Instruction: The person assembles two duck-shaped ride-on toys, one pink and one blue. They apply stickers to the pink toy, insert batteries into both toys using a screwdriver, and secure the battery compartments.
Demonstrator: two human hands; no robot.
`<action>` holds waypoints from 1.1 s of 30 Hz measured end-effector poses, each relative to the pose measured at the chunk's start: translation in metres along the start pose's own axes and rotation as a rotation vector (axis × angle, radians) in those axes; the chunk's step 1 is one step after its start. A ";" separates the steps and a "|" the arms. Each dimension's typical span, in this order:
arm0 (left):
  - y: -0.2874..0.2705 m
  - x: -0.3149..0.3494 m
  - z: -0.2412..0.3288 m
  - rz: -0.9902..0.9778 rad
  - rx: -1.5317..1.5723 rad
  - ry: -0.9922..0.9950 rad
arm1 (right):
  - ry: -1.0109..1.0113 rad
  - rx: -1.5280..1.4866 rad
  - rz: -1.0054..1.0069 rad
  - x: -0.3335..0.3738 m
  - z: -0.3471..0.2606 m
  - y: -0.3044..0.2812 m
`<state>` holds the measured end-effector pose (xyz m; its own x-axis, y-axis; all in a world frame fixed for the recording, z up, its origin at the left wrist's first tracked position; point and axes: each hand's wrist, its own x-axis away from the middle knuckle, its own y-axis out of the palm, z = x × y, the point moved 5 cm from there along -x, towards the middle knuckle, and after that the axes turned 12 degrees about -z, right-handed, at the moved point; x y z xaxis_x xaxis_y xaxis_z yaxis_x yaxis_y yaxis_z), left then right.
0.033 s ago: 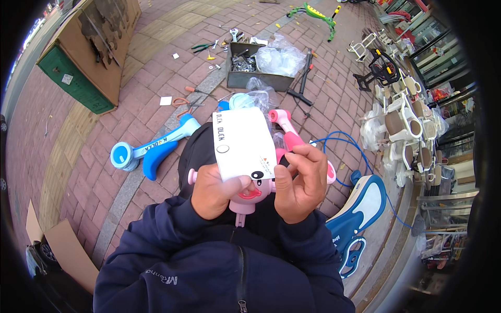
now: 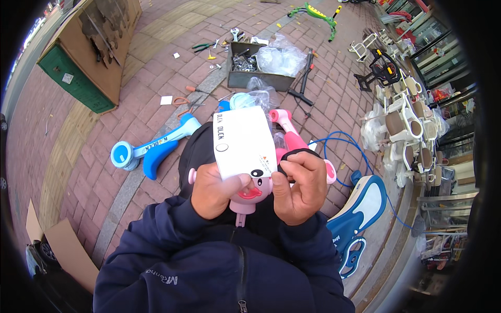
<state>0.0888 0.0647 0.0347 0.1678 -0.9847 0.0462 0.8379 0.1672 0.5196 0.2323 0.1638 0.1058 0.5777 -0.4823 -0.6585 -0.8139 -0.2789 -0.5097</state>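
My left hand (image 2: 214,190) grips the lower left of a white sticker sheet (image 2: 242,141), its thumb lying across the front. A black oval eye sticker (image 2: 257,173) shows near the sheet's bottom edge. At the lower right corner, my right hand (image 2: 300,190) has thumb and fingers drawn together; what they pinch is hidden. A black curved edge (image 2: 302,151) shows behind those fingers. Below the sheet, between my wrists, is a pink toy head (image 2: 245,207) with an eye and a red-pink mouth. A pink knob sticks out at its left; the sheet covers its top.
A light blue toy frame (image 2: 156,143) lies left of my legs, a pink one (image 2: 287,130) just ahead. Beyond stands a metal toolbox (image 2: 261,78) with loose tools around it. A large carton (image 2: 88,62) is far left; a blue-white part (image 2: 360,203) and stacked white frames (image 2: 404,120) are right.
My right fingers have curled in closer to the sheet's corner, and a black curved edge now shows behind them. The sheet has shifted very slightly.
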 end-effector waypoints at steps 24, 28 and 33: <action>0.012 0.007 0.023 -0.027 -0.752 0.355 | 0.000 -0.034 -0.284 0.000 -0.003 0.017; 0.013 0.006 0.023 -0.031 -0.618 0.297 | 0.141 -0.098 -0.306 0.002 0.002 0.018; 0.011 0.004 0.018 -0.100 -0.525 0.192 | 0.187 -0.230 -0.329 0.002 0.005 0.016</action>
<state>0.0892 0.0615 0.0559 0.1243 -0.9787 -0.1633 0.9922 0.1232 0.0169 0.2208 0.1622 0.0939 0.8044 -0.4730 -0.3594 -0.5933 -0.6100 -0.5252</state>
